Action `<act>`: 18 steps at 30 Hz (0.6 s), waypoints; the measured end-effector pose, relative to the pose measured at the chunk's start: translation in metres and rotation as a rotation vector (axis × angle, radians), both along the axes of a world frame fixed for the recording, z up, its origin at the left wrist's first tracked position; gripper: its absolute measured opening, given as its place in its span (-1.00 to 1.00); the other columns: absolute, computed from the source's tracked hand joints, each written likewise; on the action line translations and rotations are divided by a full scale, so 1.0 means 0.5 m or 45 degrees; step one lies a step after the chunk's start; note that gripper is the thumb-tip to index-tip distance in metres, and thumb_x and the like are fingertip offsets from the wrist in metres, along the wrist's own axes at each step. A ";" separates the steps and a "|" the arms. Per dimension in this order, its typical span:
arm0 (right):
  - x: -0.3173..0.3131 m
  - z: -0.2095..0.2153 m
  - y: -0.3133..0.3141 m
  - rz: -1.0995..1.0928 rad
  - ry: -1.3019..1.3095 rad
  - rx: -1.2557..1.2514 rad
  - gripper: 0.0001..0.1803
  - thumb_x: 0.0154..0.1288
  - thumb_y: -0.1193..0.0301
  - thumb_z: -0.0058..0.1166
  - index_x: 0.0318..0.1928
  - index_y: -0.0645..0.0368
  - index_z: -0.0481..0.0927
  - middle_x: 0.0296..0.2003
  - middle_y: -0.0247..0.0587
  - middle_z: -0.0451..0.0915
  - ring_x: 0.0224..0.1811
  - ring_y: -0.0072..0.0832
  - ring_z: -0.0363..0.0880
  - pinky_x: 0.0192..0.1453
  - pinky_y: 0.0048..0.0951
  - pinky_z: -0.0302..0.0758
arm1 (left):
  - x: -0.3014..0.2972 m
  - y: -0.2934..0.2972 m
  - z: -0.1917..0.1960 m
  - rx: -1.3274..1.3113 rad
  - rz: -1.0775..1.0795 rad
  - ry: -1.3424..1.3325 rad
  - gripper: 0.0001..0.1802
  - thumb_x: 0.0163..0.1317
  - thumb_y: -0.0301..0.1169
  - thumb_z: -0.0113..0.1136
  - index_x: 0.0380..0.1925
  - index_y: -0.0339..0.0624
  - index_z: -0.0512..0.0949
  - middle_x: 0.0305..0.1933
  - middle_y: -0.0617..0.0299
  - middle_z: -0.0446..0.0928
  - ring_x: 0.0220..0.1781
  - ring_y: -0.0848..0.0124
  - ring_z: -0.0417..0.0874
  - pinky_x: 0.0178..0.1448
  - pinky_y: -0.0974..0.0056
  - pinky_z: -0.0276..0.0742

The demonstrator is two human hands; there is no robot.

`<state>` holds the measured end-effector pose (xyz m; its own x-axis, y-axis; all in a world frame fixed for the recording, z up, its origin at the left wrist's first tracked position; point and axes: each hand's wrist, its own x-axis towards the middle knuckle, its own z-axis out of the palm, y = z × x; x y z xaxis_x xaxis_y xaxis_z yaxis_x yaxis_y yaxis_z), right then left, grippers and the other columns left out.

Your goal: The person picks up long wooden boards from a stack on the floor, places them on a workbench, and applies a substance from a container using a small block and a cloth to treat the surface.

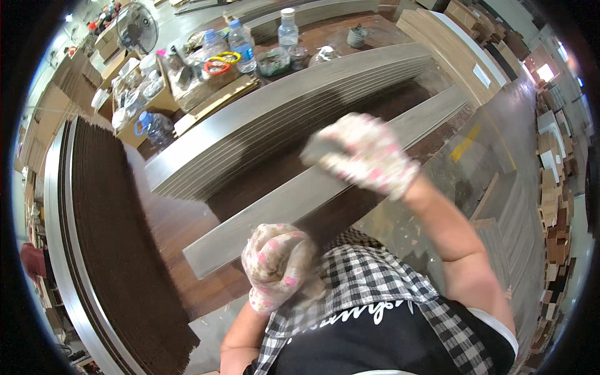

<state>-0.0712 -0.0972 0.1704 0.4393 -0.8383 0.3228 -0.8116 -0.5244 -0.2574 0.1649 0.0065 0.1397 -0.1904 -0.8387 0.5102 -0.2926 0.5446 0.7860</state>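
Observation:
A long grey board [250, 226] lies slantwise on the dark brown work table [181, 234] in front of me. My right hand [369, 153], in a white glove with pink spots, is raised over the middle of the board. Its fingers are closed round a small grey pad [317, 149], smeared by motion. Beside the board's near left end, close to my body, my left hand [275, 265] wears a matching glove. That hand is curled into a fist. A blurred beige patch shows beside it, and whether the fingers hold anything I cannot make out.
Behind the board rests a stack of grey boards [206, 153]. A tall dark-edged stack [119, 250] stands at left. Bottles [242, 47], yellow-handled and red-handled scissors [219, 64] and a cluttered box [165, 94] sit at the far side. More panels [450, 59] stand at far right.

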 end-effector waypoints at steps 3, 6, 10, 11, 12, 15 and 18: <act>-0.010 -0.026 -0.002 0.118 -0.049 0.079 -0.64 0.15 0.12 0.27 -0.13 0.06 0.66 -0.24 -0.13 0.62 -0.10 -0.15 0.60 0.05 -0.17 0.53 | -0.054 -0.018 0.003 -0.126 0.025 -0.274 -0.69 -0.11 -0.52 0.43 -0.28 -0.08 0.65 -0.25 0.20 0.64 -0.24 0.17 0.65 -0.19 0.15 0.55; -0.171 -0.025 -0.049 0.041 0.021 -0.069 -0.63 0.15 0.03 0.24 -0.21 0.02 0.67 -0.31 -0.16 0.59 -0.16 -0.22 0.61 0.00 -0.20 0.55 | -0.121 -0.027 0.008 -0.079 0.069 -0.311 -0.81 0.02 -0.55 0.35 -0.32 -0.13 0.62 -0.28 0.16 0.61 -0.27 0.15 0.61 -0.16 0.16 0.53; -0.432 0.015 -0.094 -0.483 0.316 -0.152 -0.69 0.17 0.02 0.24 -0.31 -0.03 0.68 -0.37 -0.16 0.62 -0.22 -0.22 0.62 -0.10 -0.18 0.56 | -0.264 -0.073 0.025 -0.071 0.067 -0.414 -0.76 0.00 -0.49 0.45 -0.30 -0.11 0.62 -0.32 0.20 0.61 -0.28 0.18 0.61 -0.18 0.16 0.53; -0.451 0.013 -0.105 -0.350 0.214 -0.145 -0.69 0.18 0.03 0.23 -0.31 -0.02 0.68 -0.37 -0.16 0.62 -0.24 -0.22 0.62 -0.11 -0.18 0.56 | -0.298 -0.086 0.028 -0.080 0.067 -0.426 -0.72 0.00 -0.40 0.50 -0.28 -0.11 0.62 -0.30 0.19 0.61 -0.27 0.17 0.61 -0.16 0.14 0.53; -0.458 0.006 -0.116 -0.219 0.112 -0.139 -0.69 0.19 0.04 0.23 -0.30 -0.01 0.67 -0.37 -0.16 0.62 -0.25 -0.22 0.62 -0.13 -0.18 0.56 | -0.330 -0.096 0.032 -0.089 0.077 -0.487 -0.56 -0.06 -0.28 0.57 -0.18 -0.10 0.59 -0.23 0.16 0.61 -0.18 0.13 0.60 -0.08 0.11 0.53; -0.380 -0.028 -0.112 0.061 -0.034 -0.033 -0.66 0.19 0.08 0.24 -0.18 0.04 0.66 -0.32 -0.15 0.61 -0.19 -0.19 0.61 -0.06 -0.19 0.55 | -0.422 -0.136 0.032 -0.145 0.109 -0.539 -0.28 -0.18 -0.22 0.63 0.01 -0.12 0.49 -0.03 0.09 0.52 0.02 0.05 0.53 0.06 0.05 0.50; -0.460 -0.032 -0.132 0.109 -0.050 0.070 -0.62 0.17 0.11 0.26 -0.10 0.06 0.66 -0.26 -0.14 0.62 -0.12 -0.15 0.60 0.03 -0.18 0.53 | -0.462 -0.152 0.002 -0.147 0.176 -0.696 -0.22 -0.17 -0.40 0.58 0.12 -0.16 0.41 0.06 -0.02 0.45 0.10 -0.01 0.48 0.15 0.00 0.49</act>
